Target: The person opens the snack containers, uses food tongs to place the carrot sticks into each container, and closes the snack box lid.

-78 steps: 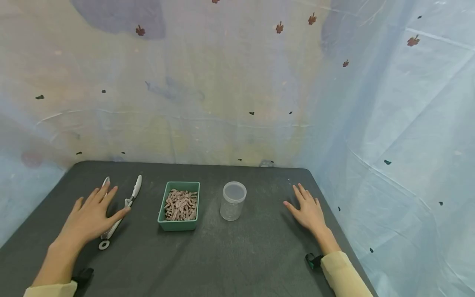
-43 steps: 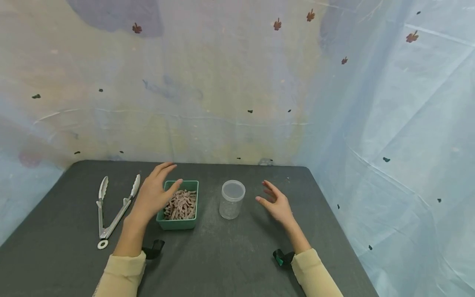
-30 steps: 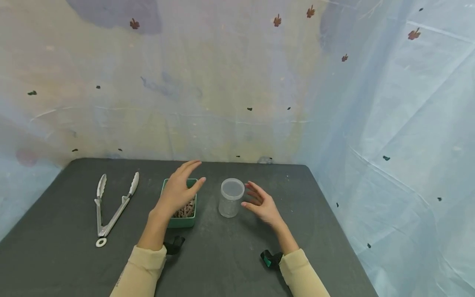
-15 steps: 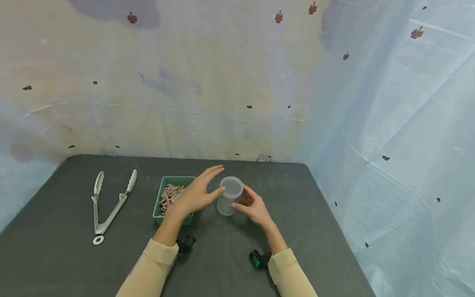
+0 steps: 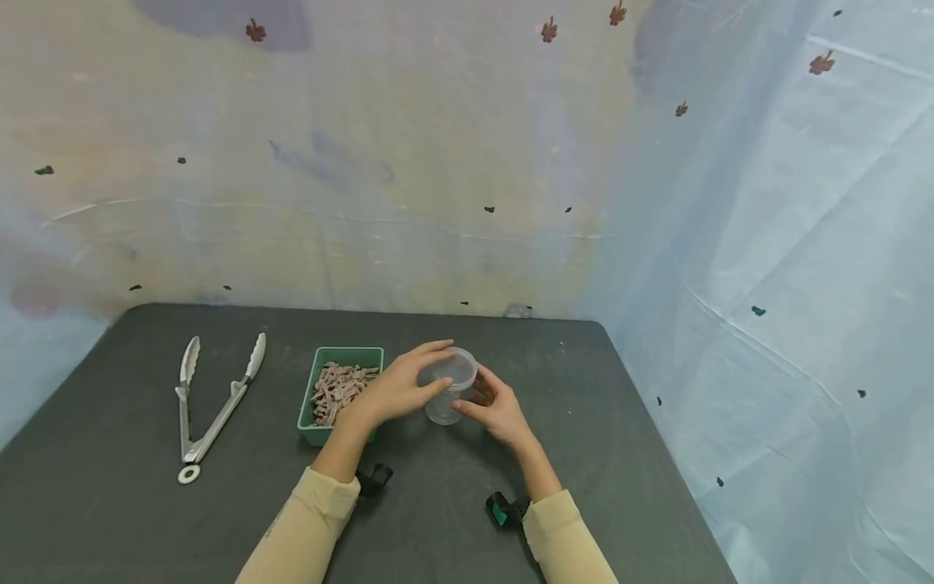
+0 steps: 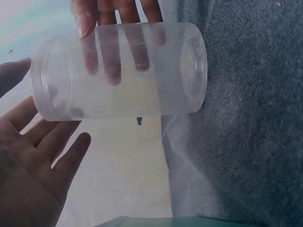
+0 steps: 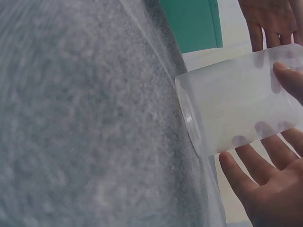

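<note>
- Tabletop [image 5: 430, 523] bears everything; we take the clear plastic jar [image 5: 442, 412], upright on it, as our landmark.
- Metal tongs [image 5: 217, 423] lie well left of the jar, arms spread, touched by neither hand.
- Green tub [image 5: 350, 355] stands left of the jar, between it and the tongs.
- Left hand [image 5: 397, 394] brings the change: it has come further right, so thumb and fingers now straddle the jar's top. Whether they grip, we cannot tell.
- Right hand [image 5: 499, 412] holds the jar's right side, thumb in front, fingers behind.
- Lid [image 5: 462, 367] sits on the jar; we judge the body steadied and the lid within the left hand's reach.
- Brownish twisted strips [image 5: 339, 393] lie in the tub, left of the jar.
</note>
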The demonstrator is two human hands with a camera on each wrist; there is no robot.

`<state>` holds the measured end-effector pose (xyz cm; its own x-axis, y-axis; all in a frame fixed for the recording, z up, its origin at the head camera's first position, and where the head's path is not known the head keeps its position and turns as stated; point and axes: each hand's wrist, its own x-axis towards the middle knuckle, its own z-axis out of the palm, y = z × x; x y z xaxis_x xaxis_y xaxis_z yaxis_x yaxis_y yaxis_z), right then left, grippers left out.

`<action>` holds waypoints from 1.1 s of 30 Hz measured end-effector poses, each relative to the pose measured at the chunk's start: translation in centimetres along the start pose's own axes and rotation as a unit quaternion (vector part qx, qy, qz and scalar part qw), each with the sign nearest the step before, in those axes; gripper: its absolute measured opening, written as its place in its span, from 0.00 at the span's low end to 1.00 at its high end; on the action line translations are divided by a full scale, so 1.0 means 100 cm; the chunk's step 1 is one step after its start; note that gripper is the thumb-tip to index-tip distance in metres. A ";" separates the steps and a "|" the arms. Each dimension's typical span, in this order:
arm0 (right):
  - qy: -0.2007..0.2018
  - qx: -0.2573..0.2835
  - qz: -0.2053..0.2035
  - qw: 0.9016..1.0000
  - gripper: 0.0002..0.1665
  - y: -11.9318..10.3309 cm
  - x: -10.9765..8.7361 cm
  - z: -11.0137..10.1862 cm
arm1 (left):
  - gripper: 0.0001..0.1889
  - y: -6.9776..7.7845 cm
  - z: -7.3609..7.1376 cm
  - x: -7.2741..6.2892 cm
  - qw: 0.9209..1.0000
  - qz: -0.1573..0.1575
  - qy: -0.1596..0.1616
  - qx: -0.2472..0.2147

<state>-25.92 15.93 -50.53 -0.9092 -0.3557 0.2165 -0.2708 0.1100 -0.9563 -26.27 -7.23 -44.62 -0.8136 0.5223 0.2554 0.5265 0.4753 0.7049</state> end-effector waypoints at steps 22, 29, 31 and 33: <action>0.003 -0.020 0.006 1.000 0.47 0.000 -0.004 0.002 | 0.30 -0.003 0.010 -0.003 0.999 -0.001 0.034 -0.002; 0.006 -0.018 0.007 1.000 0.46 0.001 -0.002 0.003 | 0.30 -0.001 0.011 -0.002 0.998 -0.013 0.064 0.006; 0.007 -0.017 0.008 1.000 0.46 0.001 -0.002 0.003 | 0.30 0.000 0.012 -0.001 0.997 -0.021 0.073 0.008; 0.007 -0.018 0.009 1.000 0.46 0.001 -0.002 0.003 | 0.30 0.001 0.013 -0.001 0.996 -0.030 0.078 0.011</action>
<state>-25.68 15.73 -50.70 -0.9182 -0.3401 0.2032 -0.2662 0.1495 -0.9523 -25.87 -6.32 -45.45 -0.8714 0.3763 0.3148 0.4797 0.5192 0.7073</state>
